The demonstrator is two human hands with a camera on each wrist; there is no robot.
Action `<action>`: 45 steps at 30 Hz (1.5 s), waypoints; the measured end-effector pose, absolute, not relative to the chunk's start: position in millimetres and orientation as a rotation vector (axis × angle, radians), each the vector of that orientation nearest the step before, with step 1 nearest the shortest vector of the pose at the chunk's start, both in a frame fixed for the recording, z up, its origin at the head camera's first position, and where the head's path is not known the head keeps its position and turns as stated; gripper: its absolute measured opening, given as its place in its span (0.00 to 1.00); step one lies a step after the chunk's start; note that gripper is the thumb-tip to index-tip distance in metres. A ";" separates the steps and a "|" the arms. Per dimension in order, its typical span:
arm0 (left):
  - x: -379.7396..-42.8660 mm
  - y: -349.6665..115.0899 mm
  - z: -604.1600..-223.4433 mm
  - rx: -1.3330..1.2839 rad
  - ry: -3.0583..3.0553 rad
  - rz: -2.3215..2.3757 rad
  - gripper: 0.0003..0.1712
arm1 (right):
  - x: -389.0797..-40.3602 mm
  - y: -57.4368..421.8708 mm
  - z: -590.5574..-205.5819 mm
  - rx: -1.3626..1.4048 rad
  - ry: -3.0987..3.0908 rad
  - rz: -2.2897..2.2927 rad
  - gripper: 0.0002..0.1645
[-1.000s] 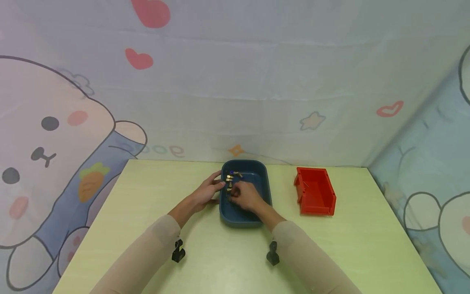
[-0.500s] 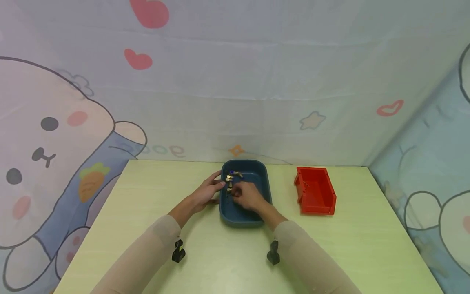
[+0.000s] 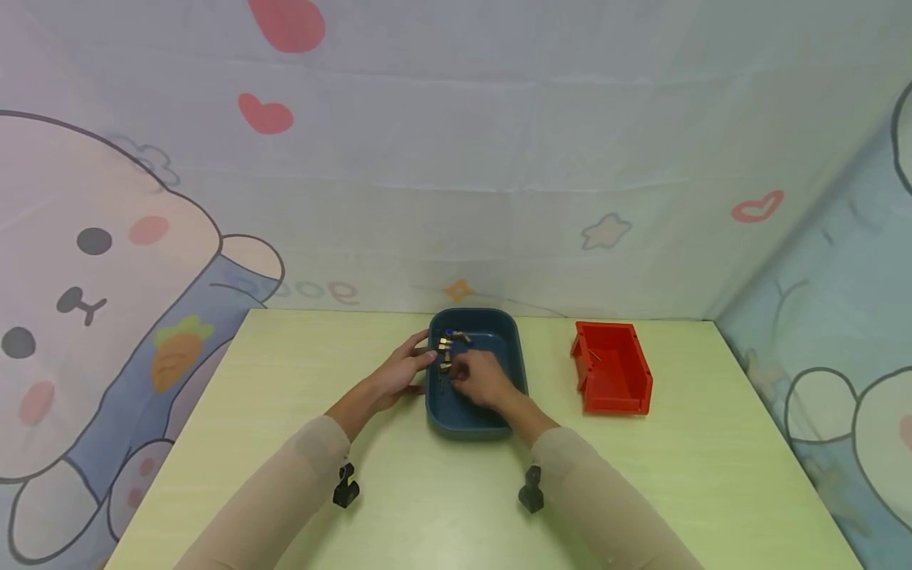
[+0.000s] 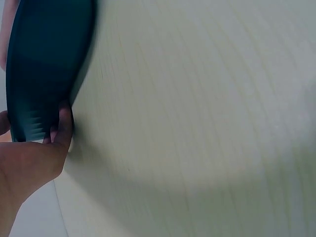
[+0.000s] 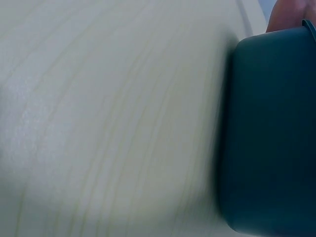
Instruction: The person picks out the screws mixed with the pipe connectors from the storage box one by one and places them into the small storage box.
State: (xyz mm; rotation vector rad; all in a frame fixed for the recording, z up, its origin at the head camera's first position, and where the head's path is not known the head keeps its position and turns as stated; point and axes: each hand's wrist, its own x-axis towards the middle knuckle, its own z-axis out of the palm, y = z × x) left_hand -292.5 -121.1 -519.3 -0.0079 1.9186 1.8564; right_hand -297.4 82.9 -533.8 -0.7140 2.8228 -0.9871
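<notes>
A deep blue tray [image 3: 466, 434] stands on the table, and small brass-coloured fittings [image 3: 446, 346], some with blue parts, lie along its left side. My left hand [image 3: 400, 375] holds the tray's left wall, thumb at the rim and other fingers along the outside. In the left wrist view the left hand [image 4: 37, 160] shows at the tray's [image 4: 47, 54] edge. My right hand [image 3: 480, 380] reaches into the tray, fingers curled downward beside the fittings. Its fingertips are mostly hidden, and I cannot tell whether they pinch anything. The right wrist view shows mainly the tray's outer wall [image 5: 276, 133].
A red open-front bin [image 3: 616, 408] stands on the table right of the tray, with a small thin piece [image 3: 594, 355] inside. The pale wooden table [image 3: 712, 475] ends at a printed cloth backdrop [image 3: 456, 158] behind. A black wrist mount [image 3: 346, 487] hangs from each sleeve.
The right hand's fingertips have drawn slightly to the right within the tray, away from its left wall. My left hand, the tray and the red bin stay where they were.
</notes>
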 end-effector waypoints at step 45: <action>-290.7 -122.7 -521.3 0.007 1.908 1.858 0.37 | -302.7 131.3 -497.7 -0.601 2.721 -1.338 0.02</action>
